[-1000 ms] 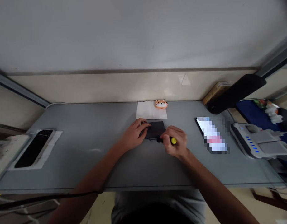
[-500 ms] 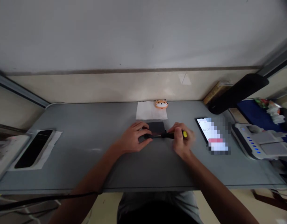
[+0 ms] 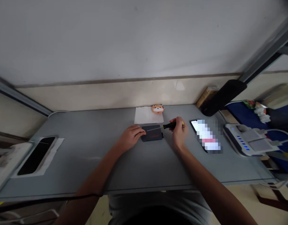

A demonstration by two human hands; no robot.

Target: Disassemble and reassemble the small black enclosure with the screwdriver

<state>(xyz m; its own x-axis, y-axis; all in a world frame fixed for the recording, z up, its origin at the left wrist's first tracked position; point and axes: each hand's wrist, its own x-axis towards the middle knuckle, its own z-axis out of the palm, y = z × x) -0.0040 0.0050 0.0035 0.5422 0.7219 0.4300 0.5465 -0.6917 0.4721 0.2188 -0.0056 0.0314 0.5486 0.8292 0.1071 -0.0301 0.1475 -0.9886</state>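
A small flat black device (image 3: 153,134) lies on the grey table (image 3: 87,137), near the middle. My left hand (image 3: 131,137) rests on its left edge, fingers curled down against it. My right hand (image 3: 179,132) is closed around the black handle of a screwdriver (image 3: 168,126) with a yellow end. The thin metal shaft runs left, and its tip sits over the top of the black device.
A white paper sheet (image 3: 147,115) with an orange animal-shaped toy (image 3: 157,108) lies behind the device. A lit phone (image 3: 204,136) lies to the right, beside a white unit with blue lights (image 3: 242,142) and a black lamp head (image 3: 222,95). A dark phone on a white pad (image 3: 37,150) sits far left.
My right hand has pulled back to the right and up with the screwdriver, whose tip now lies over the device's top. The view has shifted; the left hand stays at the device.
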